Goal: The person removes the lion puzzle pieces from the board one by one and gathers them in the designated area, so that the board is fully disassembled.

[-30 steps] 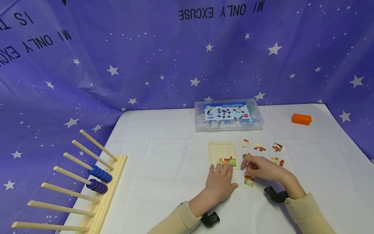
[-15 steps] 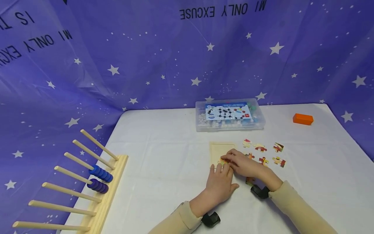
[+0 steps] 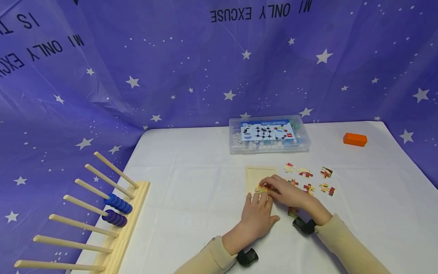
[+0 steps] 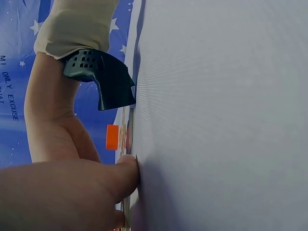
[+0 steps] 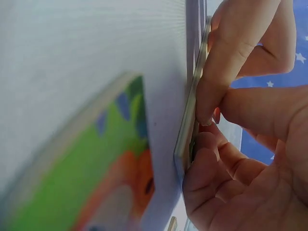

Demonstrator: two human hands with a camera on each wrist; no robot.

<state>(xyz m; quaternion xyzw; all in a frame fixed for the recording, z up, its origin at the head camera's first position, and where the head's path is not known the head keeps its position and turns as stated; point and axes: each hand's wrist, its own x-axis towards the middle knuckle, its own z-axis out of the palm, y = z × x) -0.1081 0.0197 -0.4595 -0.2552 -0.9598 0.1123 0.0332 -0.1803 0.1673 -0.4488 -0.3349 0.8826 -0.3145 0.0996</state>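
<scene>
A wooden puzzle board (image 3: 251,175) lies on the white table, with coloured pieces (image 3: 259,189) in its lower part. My left hand (image 3: 257,219) rests palm down at the board's near edge, fingers straight, their tips on the rim. Above the board's lower right corner is my right hand (image 3: 285,193), fingers bent. In the right wrist view its thumb and fingers come together at a small red puzzle piece (image 5: 217,114), mostly hidden by them. A green and orange puzzle piece (image 5: 101,178) lies close to that camera.
Several loose puzzle pieces (image 3: 305,173) lie right of the board. Behind stands a clear plastic case (image 3: 269,135) of model parts. An orange block (image 3: 354,139) sits at the back right. A wooden bead rack (image 3: 131,213) with blue and purple beads stands at the left.
My right hand has moved left from the loose pieces onto the board's lower right part; over the last half second its fingers have shifted slightly. The left hand has stayed in place.
</scene>
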